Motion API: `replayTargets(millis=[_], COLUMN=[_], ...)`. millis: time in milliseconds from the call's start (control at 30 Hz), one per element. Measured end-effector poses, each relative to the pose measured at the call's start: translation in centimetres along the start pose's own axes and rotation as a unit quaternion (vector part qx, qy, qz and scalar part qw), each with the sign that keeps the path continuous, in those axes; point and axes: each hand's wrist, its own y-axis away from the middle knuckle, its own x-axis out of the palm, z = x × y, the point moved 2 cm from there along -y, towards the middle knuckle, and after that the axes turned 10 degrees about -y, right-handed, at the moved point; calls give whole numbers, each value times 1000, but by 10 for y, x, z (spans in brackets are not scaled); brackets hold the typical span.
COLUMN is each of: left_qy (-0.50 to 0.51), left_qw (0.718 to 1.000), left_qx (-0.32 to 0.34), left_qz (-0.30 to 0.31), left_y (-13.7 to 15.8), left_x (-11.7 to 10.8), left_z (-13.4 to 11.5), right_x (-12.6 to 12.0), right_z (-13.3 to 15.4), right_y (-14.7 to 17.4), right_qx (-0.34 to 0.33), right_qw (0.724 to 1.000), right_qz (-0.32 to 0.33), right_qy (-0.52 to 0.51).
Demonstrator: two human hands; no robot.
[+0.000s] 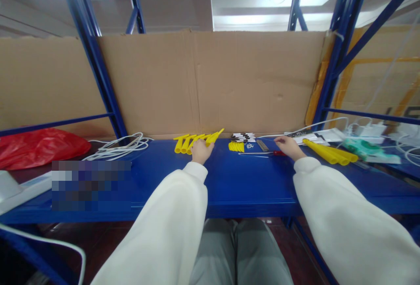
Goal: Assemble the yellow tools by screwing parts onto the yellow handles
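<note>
My left hand (201,151) is at the back of the blue shelf, its fingers closed round a yellow cone (215,135) whose thin tip points up and to the right. Several more yellow cones (182,145) lie in a row beside and partly behind it. My right hand (289,146) reaches over the back right of the shelf, fingers drawn together; what they pinch, if anything, is too small to make out. Just below it is the red handle of a screwdriver (278,153). Black-and-white striped pieces (243,137), yellow pieces (236,146), small white bits (250,146) and a grey metal strip (262,146) lie between my hands.
A cardboard panel (249,83) stands behind the blue shelf (243,184). More yellow cones (331,153) lie right of my right forearm, near a green-and-white object (369,149). White cables (131,145) and a red bag (46,147) lie left. Blue uprights (98,66) frame the shelf.
</note>
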Motion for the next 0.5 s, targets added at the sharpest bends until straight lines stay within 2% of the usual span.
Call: replayTargets(millis=[233, 367, 500], left_qy=[57, 75, 101], left_qw=[997, 996, 994], left_qx=[-42, -42, -10], left_qz=[26, 4, -33], left_y=[-4, -2, 4], left_x=[-5, -11, -20], left_z=[-1, -5, -10], right_x=[-1, -1, -1], right_z=[-3, -1, 1], right_y=[-1, 0, 1], right_qx=[-10, -3, -7], right_qw=[1000, 1000, 1000], right_qz=[1, 5, 6], right_qy=[-3, -2, -4])
